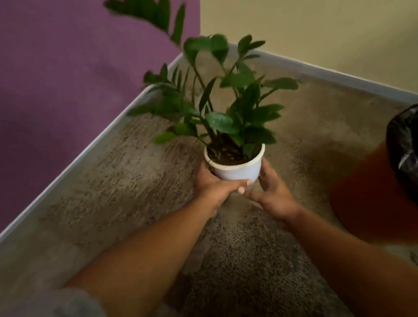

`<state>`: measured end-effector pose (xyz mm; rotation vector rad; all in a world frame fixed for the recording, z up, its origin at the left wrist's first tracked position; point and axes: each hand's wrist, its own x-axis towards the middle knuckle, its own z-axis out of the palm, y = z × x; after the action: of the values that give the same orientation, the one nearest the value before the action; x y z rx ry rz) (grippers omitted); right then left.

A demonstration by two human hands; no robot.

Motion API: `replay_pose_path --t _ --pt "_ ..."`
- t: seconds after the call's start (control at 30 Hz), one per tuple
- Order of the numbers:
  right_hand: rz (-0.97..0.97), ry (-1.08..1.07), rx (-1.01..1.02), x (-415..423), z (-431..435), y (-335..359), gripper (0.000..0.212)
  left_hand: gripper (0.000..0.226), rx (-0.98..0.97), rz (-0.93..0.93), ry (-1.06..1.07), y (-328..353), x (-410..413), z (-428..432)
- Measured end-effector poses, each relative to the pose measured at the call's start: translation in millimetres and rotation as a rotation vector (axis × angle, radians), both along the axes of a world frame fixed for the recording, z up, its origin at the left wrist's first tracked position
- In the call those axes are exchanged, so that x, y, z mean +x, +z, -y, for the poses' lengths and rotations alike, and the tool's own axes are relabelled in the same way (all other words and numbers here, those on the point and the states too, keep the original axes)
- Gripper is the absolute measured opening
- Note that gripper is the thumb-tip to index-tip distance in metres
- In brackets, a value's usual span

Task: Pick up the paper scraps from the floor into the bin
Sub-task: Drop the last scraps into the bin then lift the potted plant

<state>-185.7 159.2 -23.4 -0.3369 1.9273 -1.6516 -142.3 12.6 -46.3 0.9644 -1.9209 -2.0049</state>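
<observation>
Bin [368, 194] partly beyond right edge

The bin [368, 194] runs off the right edge. The base of the pot [236, 171] is hidden behind the left hand [211, 183] and right hand [272, 192]. The top leaves [144, 7] are blurred.

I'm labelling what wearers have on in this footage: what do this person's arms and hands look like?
The left forearm and right forearm are bare. No watch, bracelet, ring or glove shows on the left hand or right hand, though the picture is blurred. Soft grey fabric, probably a short sleeve, shows where the left arm begins.
</observation>
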Motion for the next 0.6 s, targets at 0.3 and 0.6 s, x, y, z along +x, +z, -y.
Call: replay_pose_path --t 0.3,0.6 --pt "0.21 0.036 -0.147 23.8 -10.5 173.7 0.081 0.119 -0.055 0.195 -0.08 169.4 53.8 2.1" --pt "0.138 -0.004 -0.179 3.7 -8.9 289.0 0.08 0.119 -0.151 0.118 -0.108 292.4 34.5 10.0"
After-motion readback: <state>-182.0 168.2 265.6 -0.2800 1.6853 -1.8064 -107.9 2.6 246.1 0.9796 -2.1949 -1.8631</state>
